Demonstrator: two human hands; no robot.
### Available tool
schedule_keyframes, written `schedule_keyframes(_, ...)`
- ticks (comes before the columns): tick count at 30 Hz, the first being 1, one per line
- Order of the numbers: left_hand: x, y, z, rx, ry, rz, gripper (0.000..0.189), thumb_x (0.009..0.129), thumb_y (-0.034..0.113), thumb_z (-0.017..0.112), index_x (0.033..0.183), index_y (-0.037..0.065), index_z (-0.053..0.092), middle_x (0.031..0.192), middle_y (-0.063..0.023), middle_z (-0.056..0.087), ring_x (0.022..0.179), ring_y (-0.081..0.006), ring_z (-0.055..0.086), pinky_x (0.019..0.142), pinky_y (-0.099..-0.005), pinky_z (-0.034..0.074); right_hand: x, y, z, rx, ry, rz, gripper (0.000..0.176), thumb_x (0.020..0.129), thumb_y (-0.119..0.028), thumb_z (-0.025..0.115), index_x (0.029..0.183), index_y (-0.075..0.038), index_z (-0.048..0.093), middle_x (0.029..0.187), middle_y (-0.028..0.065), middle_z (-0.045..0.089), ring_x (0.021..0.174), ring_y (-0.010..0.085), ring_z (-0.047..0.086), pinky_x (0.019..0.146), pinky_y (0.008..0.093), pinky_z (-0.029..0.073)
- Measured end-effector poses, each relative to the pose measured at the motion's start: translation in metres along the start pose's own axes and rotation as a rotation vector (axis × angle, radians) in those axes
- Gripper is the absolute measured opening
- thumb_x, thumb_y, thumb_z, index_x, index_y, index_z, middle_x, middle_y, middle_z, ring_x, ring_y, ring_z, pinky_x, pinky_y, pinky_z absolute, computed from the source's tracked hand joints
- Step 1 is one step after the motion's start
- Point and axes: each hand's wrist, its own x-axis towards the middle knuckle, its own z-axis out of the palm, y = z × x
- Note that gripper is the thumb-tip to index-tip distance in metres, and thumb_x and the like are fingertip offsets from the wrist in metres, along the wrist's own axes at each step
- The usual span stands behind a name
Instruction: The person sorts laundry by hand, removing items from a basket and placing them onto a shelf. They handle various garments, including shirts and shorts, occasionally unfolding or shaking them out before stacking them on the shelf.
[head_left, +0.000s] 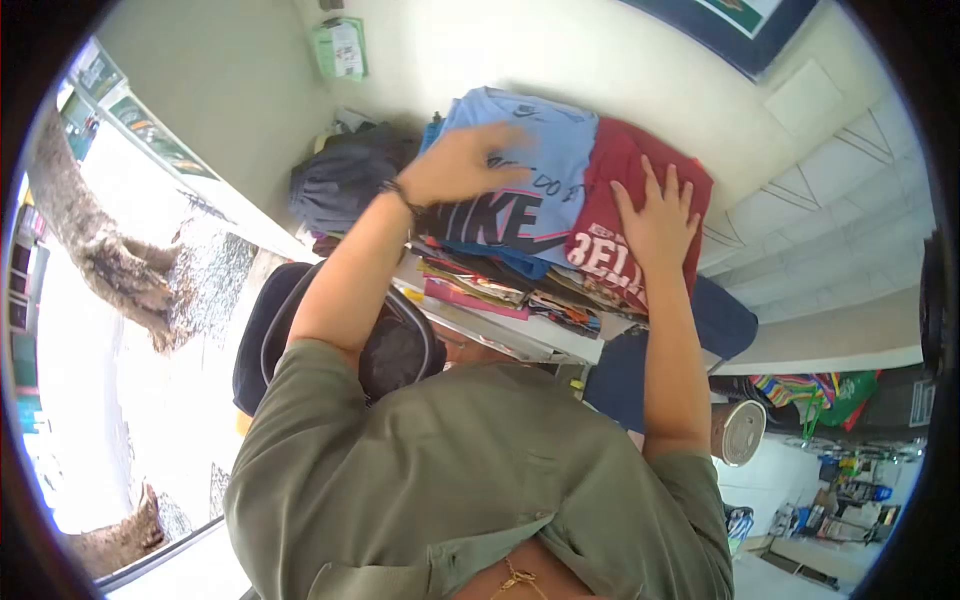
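My left hand [465, 165] is over the blue shirt [550, 125], its fingers spread and partly blurred; a dark band is round that wrist. Whether it touches the cloth is unclear. My right hand [658, 215] lies with fingers spread on the folded red shirt [625, 160], which has white lettering. Both shirts lie side by side on top of stacks of folded clothes [480, 285]. Left of the blue shirt is a pile of dark grey clothes [345, 175].
Behind the clothes is a pale wall [430, 50] with green papers [341, 48] and a framed picture [745, 35]. A black bag [275, 325] is at the lower left of the stacks. A round tin [742, 433] is beside my right elbow.
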Motion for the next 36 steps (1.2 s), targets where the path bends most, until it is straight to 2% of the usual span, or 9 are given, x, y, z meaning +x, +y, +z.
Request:
schedule_keyframes(3,-0.024,-0.046,-0.044,-0.544,0.346,-0.307,0.04,0.089,0.023,0.067,0.124,0.004,0.061,0.116,-0.0113,0.069,0.106,-0.0215,0.065,0.094,-0.0299,0.049,0.003,0.003,0.0,0.003,-0.053,0.047,0.07,0.086,-0.067,0.051,0.145,-0.031,0.043,0.155,0.0117,0.032,0.144,0.0381,0.025,0.11,0.0646,0.023)
schedule_keyframes(5,-0.057,-0.117,-0.06,-0.149,0.373,-0.341,0.05,0.083,0.027,0.073,0.126,0.006,0.061,0.12,-0.0152,0.066,0.113,-0.0248,0.062,0.098,-0.0326,0.047,0.005,0.005,0.001,0.018,-0.068,0.062,0.07,0.086,-0.067,0.05,0.145,-0.031,0.043,0.155,0.0112,0.032,0.144,0.037,0.024,0.111,0.0639,0.023)
schedule_keyframes(9,-0.14,-0.16,-0.03,0.78,-0.122,-0.53,0.078,0.066,0.041,0.083,0.135,0.019,0.054,0.14,-0.0191,0.051,0.133,-0.0348,0.045,0.11,-0.0457,0.035,0.005,0.004,0.0,0.02,-0.084,0.071,0.07,0.086,-0.068,0.049,0.145,-0.031,0.043,0.155,0.0107,0.032,0.144,0.0362,0.024,0.111,0.0635,0.023)
schedule_keyframes(16,-0.189,-0.214,-0.042,0.355,0.025,-0.641,0.057,0.083,0.024,0.071,0.137,0.019,0.052,0.132,-0.0177,0.058,0.117,-0.0368,0.058,0.101,-0.0412,0.045,0.008,0.004,-0.005,0.04,-0.108,0.075,0.071,0.086,-0.067,0.051,0.145,-0.029,0.043,0.155,0.0122,0.031,0.145,0.0374,0.023,0.111,0.0631,0.022)
schedule_keyframes(19,-0.175,-0.199,-0.084,0.348,0.236,-0.743,0.05,0.084,0.017,0.07,0.132,0.014,0.057,0.119,-0.0181,0.066,0.104,-0.0324,0.065,0.091,-0.0364,0.05,0.014,0.003,-0.009,0.032,0.036,-0.007,0.074,0.084,-0.064,0.057,0.145,-0.024,0.044,0.154,0.0142,0.033,0.144,0.0385,0.024,0.112,0.0623,0.02)
schedule_keyframes(30,-0.104,0.06,-0.222,0.007,0.155,-0.066,0.035,0.088,-0.004,0.062,0.122,0.001,0.06,0.113,-0.0055,0.065,0.106,-0.0154,0.061,0.097,-0.0284,0.048,0.04,-0.18,-0.113,0.547,0.219,-0.938,0.084,0.07,-0.043,0.081,0.142,-0.017,0.046,0.144,0.0172,0.047,0.137,0.0355,0.038,0.112,0.0549,0.025)
schedule_keyframes(33,-0.098,0.082,-0.217,-0.167,0.225,0.088,0.033,0.088,-0.005,0.06,0.121,0.002,0.061,0.109,-0.0028,0.066,0.103,-0.0119,0.061,0.095,-0.0257,0.048,0.067,-0.193,-0.121,0.984,-0.816,-1.013,0.078,0.068,-0.039,0.083,0.135,-0.009,0.055,0.128,0.0179,0.061,0.123,0.0319,0.054,0.107,0.0408,0.036)
schedule_keyframes(34,-0.096,0.083,-0.216,-0.204,0.238,0.068,0.033,0.089,-0.005,0.06,0.121,0.002,0.061,0.109,-0.0024,0.066,0.103,-0.0119,0.061,0.095,-0.0258,0.048,0.07,-0.19,-0.133,0.893,-0.902,-0.978,0.063,0.067,-0.035,0.083,0.118,-0.001,0.067,0.103,0.0175,0.071,0.099,0.0261,0.067,0.093,0.0314,0.047)
schedule_keyframes(36,-0.092,0.089,-0.217,-0.121,0.279,0.048,0.035,0.087,-0.007,0.06,0.121,0.003,0.062,0.11,-0.0026,0.066,0.104,-0.0121,0.061,0.095,-0.026,0.049,0.077,-0.182,-0.156,0.856,-0.797,-0.89,0.054,0.068,-0.034,0.082,0.108,0.0,0.071,0.094,0.0158,0.072,0.088,0.0236,0.068,0.086,0.0316,0.05)
